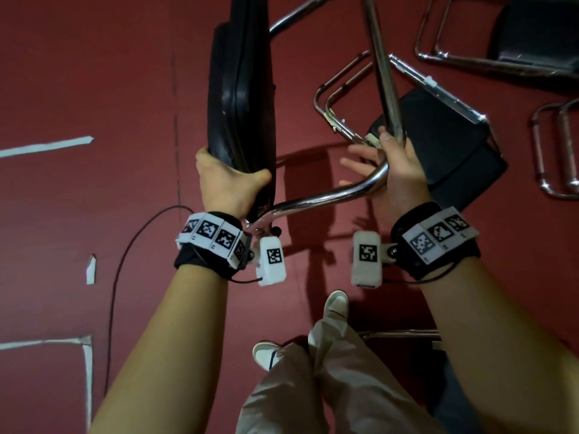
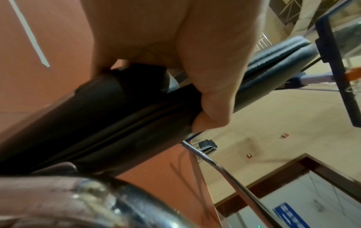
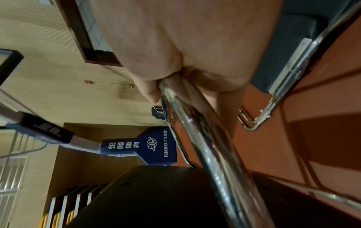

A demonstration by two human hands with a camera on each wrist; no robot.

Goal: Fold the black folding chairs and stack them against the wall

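- Your left hand (image 1: 226, 180) gripped the black padded seat (image 1: 242, 86) of the chair you held above the red floor (image 1: 94, 89); your right hand (image 1: 395, 170) was wrapped round its chrome frame (image 1: 329, 194) at the bend.
- You had seat and frame still apart, so, as I judge it, you needed to press them flat together.
- You had to mind the folded chairs (image 1: 445, 142) lying just beyond your right hand, and keep your fingers clear of the closing hinge.
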